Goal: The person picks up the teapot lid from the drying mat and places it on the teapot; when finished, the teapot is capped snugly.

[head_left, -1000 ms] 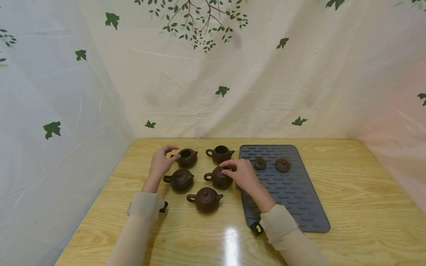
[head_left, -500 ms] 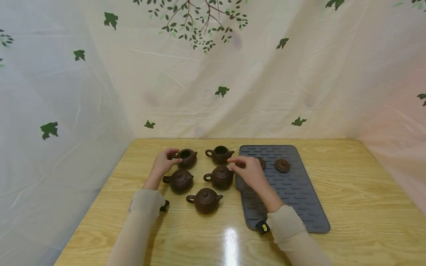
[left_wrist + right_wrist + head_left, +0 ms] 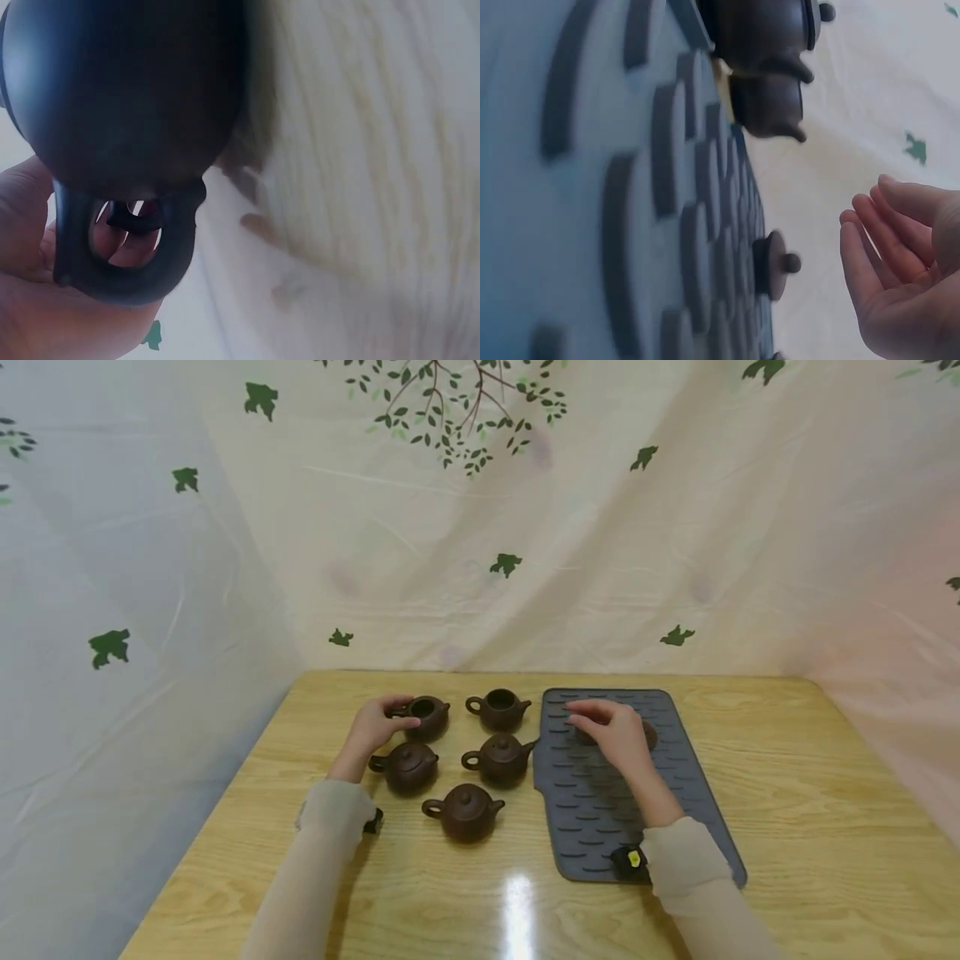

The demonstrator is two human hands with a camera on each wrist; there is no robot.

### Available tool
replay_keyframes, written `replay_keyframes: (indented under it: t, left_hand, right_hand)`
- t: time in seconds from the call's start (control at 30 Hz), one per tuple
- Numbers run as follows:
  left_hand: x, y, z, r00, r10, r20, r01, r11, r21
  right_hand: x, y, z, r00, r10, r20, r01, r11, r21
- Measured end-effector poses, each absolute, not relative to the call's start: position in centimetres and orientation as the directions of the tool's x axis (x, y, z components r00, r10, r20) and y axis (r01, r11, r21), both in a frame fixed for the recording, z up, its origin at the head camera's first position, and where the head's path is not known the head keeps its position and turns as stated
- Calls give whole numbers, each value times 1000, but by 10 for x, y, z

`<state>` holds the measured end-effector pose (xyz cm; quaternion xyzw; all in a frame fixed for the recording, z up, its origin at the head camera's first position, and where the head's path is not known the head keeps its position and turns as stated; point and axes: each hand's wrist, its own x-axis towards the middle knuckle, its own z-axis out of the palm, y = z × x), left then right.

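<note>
Wooden table [image 3: 435, 893], grey mat [image 3: 585, 827], right hand [image 3: 618, 732] shifted farther over it

A dark pot [image 3: 127, 82] fills the upper left, very close to the lens and cut off by the top edge, with a bluish sheen down its left side. Its handle [image 3: 124, 285] is a thick loop below the body. The left hand [image 3: 49, 307] lies behind that loop, spreading out to the left and below it; whether it touches the near pot cannot be told. Through the loop show some fingers [image 3: 135, 253] and a smaller dark ring [image 3: 139, 223] beside them. The pale wood table [image 3: 367, 135] takes up the right, its grain running up and down, blurred. A green leaf [image 3: 152, 335] shows just below the hand.
</note>
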<state>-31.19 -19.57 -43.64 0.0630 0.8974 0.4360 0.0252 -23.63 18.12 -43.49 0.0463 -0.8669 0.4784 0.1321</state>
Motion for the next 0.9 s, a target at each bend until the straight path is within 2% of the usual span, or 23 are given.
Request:
replay_keyframes:
  t: [0.23, 0.5, 0.9]
  left_hand:
    - [-313, -195, -436, -991, 132, 6, 86, 610, 788]
    - [-313, -195, -435, -989, 145, 15, 103, 619, 779]
    - [-314, -196, -433, -991, 136, -17, 72, 622, 780]
  right_hand:
    - [-247, 199, -447, -961, 141, 237, -129, 528, -839]
    - [-250, 208, -462, -979, 155, 134, -53, 441, -896]
    - [-250, 205, -467, -971, 196, 136, -29, 470, -882]
